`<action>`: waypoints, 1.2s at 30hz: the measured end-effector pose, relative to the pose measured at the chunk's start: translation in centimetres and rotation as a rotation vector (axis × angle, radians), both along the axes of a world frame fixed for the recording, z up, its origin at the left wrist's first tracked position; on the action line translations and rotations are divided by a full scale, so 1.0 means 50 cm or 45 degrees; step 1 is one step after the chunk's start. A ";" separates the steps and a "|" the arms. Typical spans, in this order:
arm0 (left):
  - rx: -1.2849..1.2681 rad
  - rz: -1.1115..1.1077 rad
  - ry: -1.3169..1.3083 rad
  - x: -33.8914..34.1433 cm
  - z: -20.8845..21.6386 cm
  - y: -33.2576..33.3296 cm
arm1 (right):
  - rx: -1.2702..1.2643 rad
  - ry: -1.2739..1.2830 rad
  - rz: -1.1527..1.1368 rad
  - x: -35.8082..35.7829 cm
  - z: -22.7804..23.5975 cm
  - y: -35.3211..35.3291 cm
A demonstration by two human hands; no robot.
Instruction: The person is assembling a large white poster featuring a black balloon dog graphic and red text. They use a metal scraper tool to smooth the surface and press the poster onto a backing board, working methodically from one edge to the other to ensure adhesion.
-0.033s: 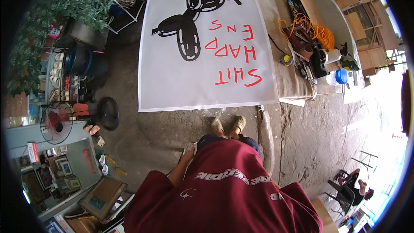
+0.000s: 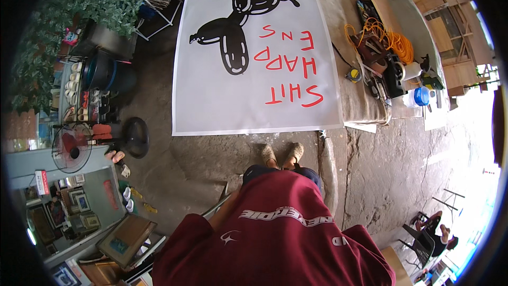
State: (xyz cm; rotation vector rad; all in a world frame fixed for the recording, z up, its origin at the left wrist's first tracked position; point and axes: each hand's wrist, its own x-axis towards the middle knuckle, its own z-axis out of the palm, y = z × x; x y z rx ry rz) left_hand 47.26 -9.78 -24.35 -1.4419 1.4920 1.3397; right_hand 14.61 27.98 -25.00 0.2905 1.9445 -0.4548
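Note:
A large white poster (image 2: 211, 98) lies flat on the table in front of me. It bears a black balloon-animal figure (image 2: 234, 50) and red hand-drawn letters, upside down to me. My left forearm (image 2: 225, 212) comes out of a maroon sleeve and runs along my side. Its hand is hidden behind the front of my shirt (image 2: 288, 233). A thin pale-edged strip (image 2: 225, 190) shows beside that forearm; whether I hold it cannot be seen. My right hand and forearm are out of sight. Neither hand is seen touching the poster.
Right of the poster lie a yellow tape measure (image 2: 353, 75), coiled orange hose (image 2: 399, 46) and a blue-capped bottle (image 2: 420, 96). A standing fan (image 2: 74, 148) and stacked frames (image 2: 127, 241) are at left. A seated person (image 2: 436, 230) is far right.
My left hand, visible beside my thigh a moment before, has gone behind my shirt. The whole view has shifted slightly; the poster lies as it did.

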 end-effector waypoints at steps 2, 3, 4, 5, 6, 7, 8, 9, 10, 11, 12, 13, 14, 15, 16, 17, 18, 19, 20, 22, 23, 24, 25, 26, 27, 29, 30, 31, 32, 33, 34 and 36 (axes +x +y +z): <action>0.089 0.017 -0.053 -0.003 -0.002 0.079 | -0.014 0.046 -0.088 -0.052 0.006 -0.019; 0.011 0.020 -0.053 -0.013 0.014 0.070 | -0.053 0.051 -0.165 -0.054 -0.010 -0.034; -0.055 0.048 -0.047 -0.027 0.026 0.078 | -0.074 0.063 -0.209 -0.069 -0.017 -0.049; -0.171 0.097 -0.023 -0.037 0.039 0.081 | -0.093 0.074 -0.246 -0.080 -0.024 -0.064; -0.287 0.146 0.003 -0.051 0.060 0.079 | -0.113 0.076 -0.277 -0.091 -0.028 -0.078; -0.395 0.190 0.013 -0.060 0.075 0.084 | -0.126 0.081 -0.297 -0.099 -0.033 -0.088; -0.519 0.230 0.040 -0.072 0.087 0.086 | -0.137 0.083 -0.315 -0.108 -0.039 -0.100; -0.648 0.268 0.069 -0.083 0.100 0.088 | -0.144 0.078 -0.325 -0.114 -0.046 -0.112; -0.779 0.297 0.099 -0.094 0.114 0.093 | -0.147 0.073 -0.334 -0.119 -0.051 -0.121; -0.897 0.314 0.144 -0.100 0.126 0.099 | -0.141 0.069 -0.346 -0.121 -0.050 -0.127; -0.961 0.324 0.162 -0.106 0.137 0.096 | -0.137 0.066 -0.354 -0.122 -0.049 -0.137; -0.997 0.328 0.168 -0.111 0.142 0.102 | -0.130 0.063 -0.360 -0.122 -0.053 -0.144; -1.018 0.329 0.162 -0.112 0.149 0.101 | -0.126 0.058 -0.370 -0.116 -0.056 -0.151; -0.924 0.348 0.121 -0.115 0.153 0.099 | -0.116 0.059 -0.377 -0.119 -0.056 -0.153; -0.832 0.359 0.075 -0.112 0.161 0.094 | -0.106 0.053 -0.385 -0.114 -0.057 -0.160; -0.738 0.371 0.034 -0.111 0.167 0.086 | -0.093 0.047 -0.394 -0.100 -0.055 -0.165; -0.692 0.367 -0.006 -0.117 0.180 0.072 | -0.093 0.033 -0.417 -0.087 -0.060 -0.171; -0.633 0.371 -0.041 -0.128 0.194 0.062 | -0.080 0.032 -0.438 -0.080 -0.059 -0.177; -0.575 0.373 -0.076 -0.134 0.201 0.049 | -0.072 0.032 -0.449 -0.072 -0.057 -0.184; -0.602 0.205 -0.118 -0.070 0.141 0.025 | -0.042 0.024 -0.512 -0.037 -0.037 -0.202; -0.614 0.118 -0.126 -0.040 0.113 0.001 | -0.030 0.030 -0.552 -0.019 -0.031 -0.213; -0.419 0.285 -0.043 -0.012 0.105 -0.042 | -0.022 0.050 -0.588 -0.011 -0.026 -0.222; -0.222 0.445 0.034 0.026 0.098 -0.095 | -0.012 0.058 -0.626 -0.002 -0.021 -0.237; -0.364 0.743 0.151 0.062 0.083 -0.140 | 0.008 0.077 -0.674 0.001 0.000 -0.255; -0.526 1.035 0.257 0.108 0.078 -0.194 | -0.004 0.083 -0.735 -0.001 0.008 -0.273; -0.738 1.602 0.441 0.122 0.113 -0.343 | -0.158 -0.254 -0.632 -0.080 0.023 -0.256; -0.723 1.366 0.618 0.168 0.133 -0.411 | -0.245 -0.102 -0.698 -0.113 0.028 -0.267; -0.720 1.394 0.552 0.150 0.163 -0.482 | -0.509 0.190 -0.647 -0.158 0.039 -0.280; -0.723 1.409 0.500 0.098 0.203 -0.559 | -0.614 0.321 -0.902 -0.217 0.065 -0.291; -0.720 1.289 0.576 0.065 0.230 -0.609 | -0.512 0.587 -0.925 -0.256 0.129 -0.367; -0.691 1.173 0.641 0.034 0.249 -0.646 | -0.615 0.666 -0.952 -0.301 0.154 -0.380; -0.677 1.006 0.689 0.025 0.248 -0.668 | -0.840 0.585 -0.915 -0.373 0.230 -0.462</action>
